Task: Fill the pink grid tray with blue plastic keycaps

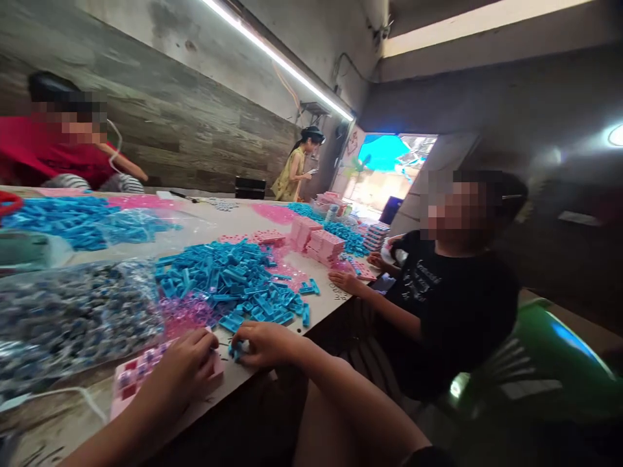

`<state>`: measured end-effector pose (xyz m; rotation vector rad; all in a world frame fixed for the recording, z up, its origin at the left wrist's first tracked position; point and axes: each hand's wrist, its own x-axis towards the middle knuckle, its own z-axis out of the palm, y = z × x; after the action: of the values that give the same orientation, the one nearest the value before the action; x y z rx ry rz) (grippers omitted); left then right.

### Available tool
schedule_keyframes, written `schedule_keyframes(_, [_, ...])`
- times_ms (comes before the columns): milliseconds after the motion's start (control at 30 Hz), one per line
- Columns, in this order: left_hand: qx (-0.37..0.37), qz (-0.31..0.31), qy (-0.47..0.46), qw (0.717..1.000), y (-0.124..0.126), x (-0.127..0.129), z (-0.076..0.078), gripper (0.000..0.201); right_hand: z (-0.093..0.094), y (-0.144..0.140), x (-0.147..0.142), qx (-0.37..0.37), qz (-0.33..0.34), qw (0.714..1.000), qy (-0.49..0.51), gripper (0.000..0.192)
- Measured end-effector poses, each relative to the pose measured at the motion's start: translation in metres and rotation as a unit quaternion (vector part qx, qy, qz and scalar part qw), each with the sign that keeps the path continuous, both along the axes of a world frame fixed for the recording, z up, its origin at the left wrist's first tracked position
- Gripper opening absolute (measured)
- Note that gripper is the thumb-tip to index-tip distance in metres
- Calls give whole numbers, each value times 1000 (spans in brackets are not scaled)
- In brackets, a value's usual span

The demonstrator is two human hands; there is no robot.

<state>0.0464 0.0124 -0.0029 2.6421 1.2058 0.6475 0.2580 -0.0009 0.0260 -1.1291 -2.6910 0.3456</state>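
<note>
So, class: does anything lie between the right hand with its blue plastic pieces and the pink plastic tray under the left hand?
Nothing visible does. The right hand pinches small blue plastic pieces on the table edge, right beside the pink plastic tray that the left hand covers; only a narrow strip of bare tabletop separates them.

The left hand [182, 370] rested on a pink tray [134, 379] lying flat at the near edge of the table [243, 224]. Just beside it, the right hand [265, 342] pinched a small blue piece [235, 352] between its fingertips. Behind both hands spread a heap of blue pieces [233, 282], with pink pieces [182, 311] scattered at its near side. A clear bag [68, 321] of dark bits lay to the left. Farther along stood stacks of pink trays [316, 241]. A person in a black shirt [452, 305] sat at the right, one hand [345, 281] on the table edge.
</note>
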Motion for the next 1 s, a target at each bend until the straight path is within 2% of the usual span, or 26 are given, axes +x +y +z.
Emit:
schedule_keyframes(167, [10,-24,-6,1000,9,-3,-14,16,2,0,-3,-5,-18,1000,-6,27])
schedule_keyframes(400, [14,-22,28,999,9,-2,-11,15,1,2,-4,-5,-19,1000,5,29])
schedule_keyframes(700, [49,-38,23,998,11,-3,-21,14,1,4,-3,-20,-8,1000,12,27])
schedule_keyframes(833, [54,-35,15,998,9,-2,-17,10,1,4,-3,-26,-8,999,16,24])
schedule_keyframes(1000, [19,-39,29,999,2,0,-3,12,3,3,-3,-34,-18,999,17,24])
